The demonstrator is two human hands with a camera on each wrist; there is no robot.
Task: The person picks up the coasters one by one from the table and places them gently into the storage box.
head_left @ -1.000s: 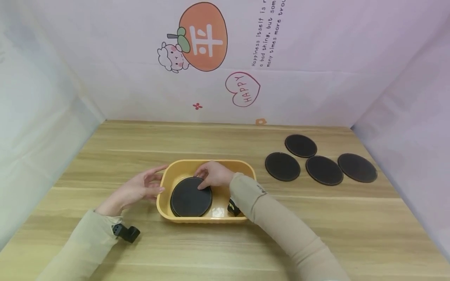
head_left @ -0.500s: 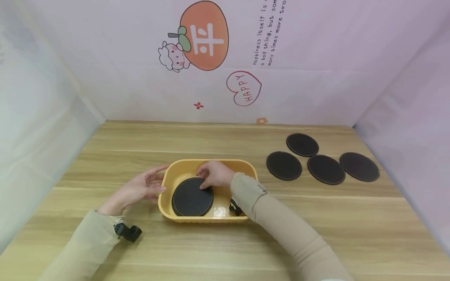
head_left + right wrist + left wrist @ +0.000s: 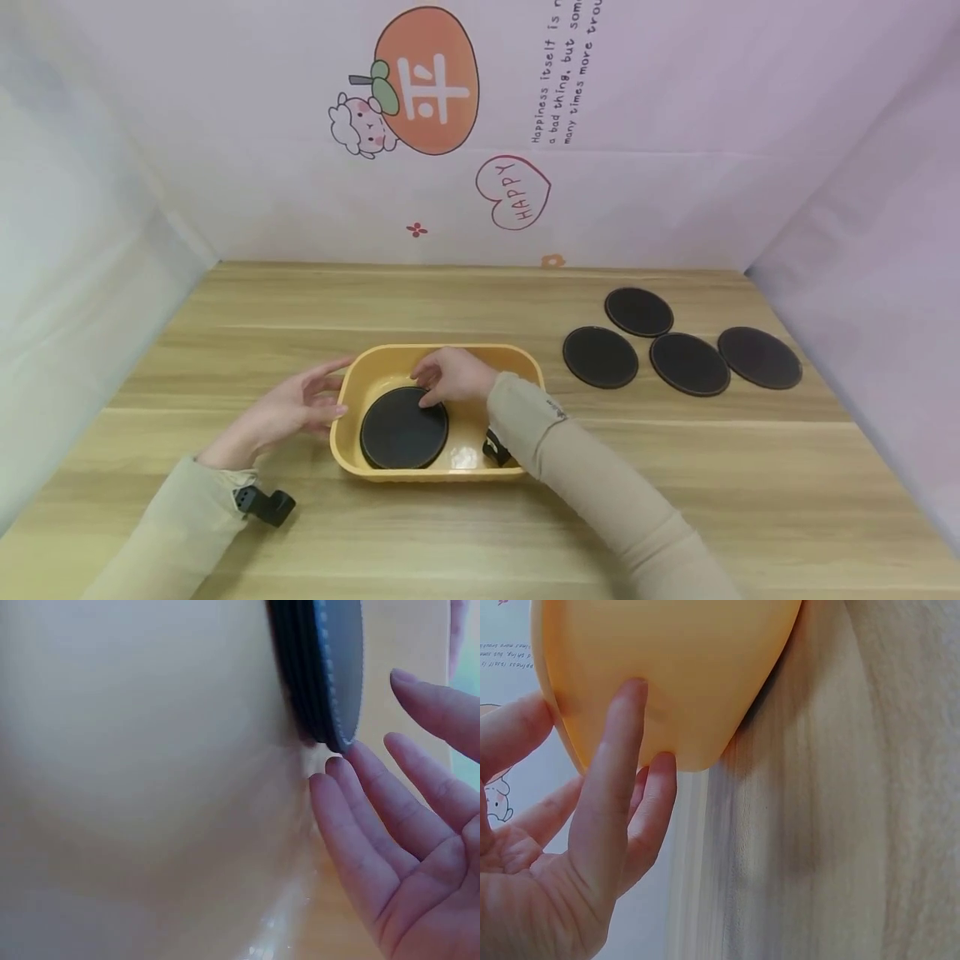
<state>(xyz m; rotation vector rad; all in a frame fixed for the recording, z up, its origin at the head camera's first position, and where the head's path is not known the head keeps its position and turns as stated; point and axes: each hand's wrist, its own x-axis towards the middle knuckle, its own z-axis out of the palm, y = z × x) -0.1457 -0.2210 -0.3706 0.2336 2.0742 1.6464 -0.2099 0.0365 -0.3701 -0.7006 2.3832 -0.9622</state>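
Observation:
In the yellow plastic basin (image 3: 476, 475) lies a stack of black round coasters (image 3: 403, 429). Stitching runs round the top coaster's edge in the right wrist view, where several layers of the stack (image 3: 307, 682) show. My right hand (image 3: 457, 375) is inside the basin at the far right edge of the stack. Its fingers are loosely extended, one fingertip at the stack's edge, and the thumb stands apart from it. Outside the basin's left end is my left hand (image 3: 288, 408). Its nearly straight fingers (image 3: 604, 802) rest against the outer wall and rim.
Several more black coasters (image 3: 690, 364) lie flat on the wooden table (image 3: 480, 542), to the right of the basin. A printed white cloth (image 3: 637, 200) stands behind the table and at both sides. Each wrist carries a small black camera (image 3: 266, 505).
The head view has shifted slightly. Both hands, the basin and the coasters keep about the same places relative to each other.

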